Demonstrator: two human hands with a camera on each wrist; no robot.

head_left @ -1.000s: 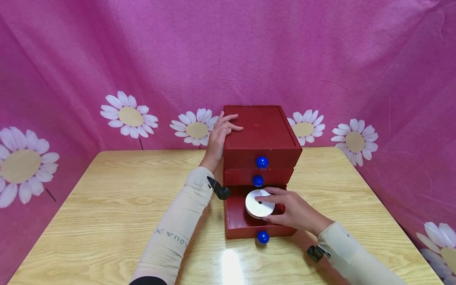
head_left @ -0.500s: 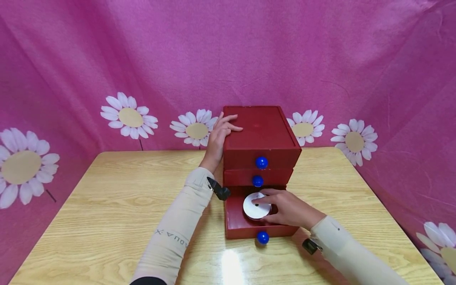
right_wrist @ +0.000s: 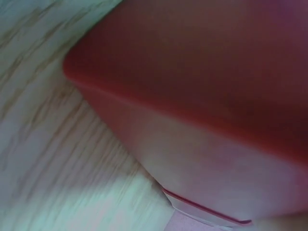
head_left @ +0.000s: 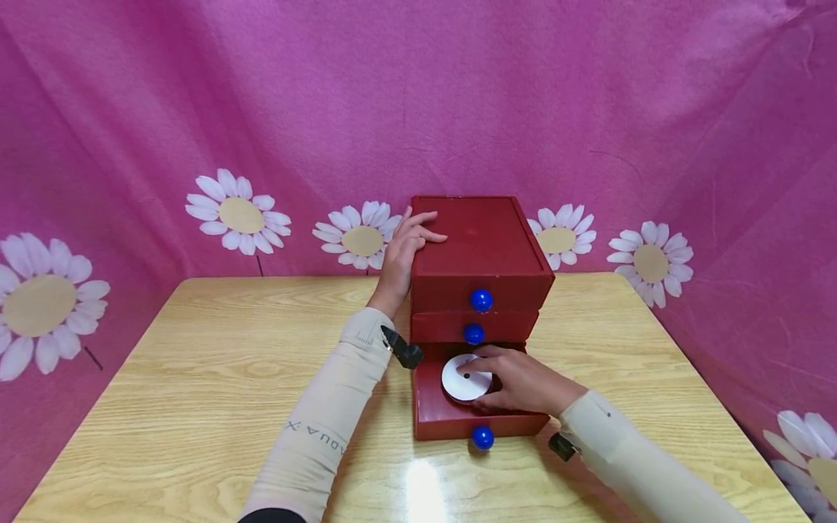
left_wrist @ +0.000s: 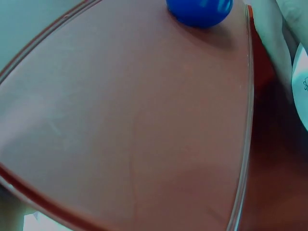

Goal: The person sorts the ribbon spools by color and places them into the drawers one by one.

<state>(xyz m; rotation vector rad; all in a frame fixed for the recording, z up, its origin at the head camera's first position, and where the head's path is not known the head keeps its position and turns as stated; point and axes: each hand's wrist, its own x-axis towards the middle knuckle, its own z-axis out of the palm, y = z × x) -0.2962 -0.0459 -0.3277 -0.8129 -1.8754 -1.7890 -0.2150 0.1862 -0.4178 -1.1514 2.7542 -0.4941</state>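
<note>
A red drawer cabinet (head_left: pixel 477 236) with blue knobs stands on the table, its bottom drawer (head_left: pixel 434 410) pulled out. My left hand (head_left: pixel 400 258) rests on the cabinet's upper left edge, fingers spread over the top. In the open drawer, my right hand (head_left: pixel 523 381) holds a white round disc (head_left: pixel 463 388) with a small dark centre hole. The thumb is at its near side and a finger lies across its face. Part of the disc (left_wrist: pixel 301 89) shows at the right edge of the left wrist view. The hand's far fingers are partly hidden.
The wooden table (head_left: pixel 248 378) extends to both sides of the cabinet. A pink cloth (head_left: pixel 327 109) with daisies hangs behind and beside it. In the right wrist view, a red drawer corner (right_wrist: pixel 159 115) stands over the wood.
My right hand has moved a little left and lower with the white disc, deeper into the open drawer. The left hand has stayed on the cabinet.
</note>
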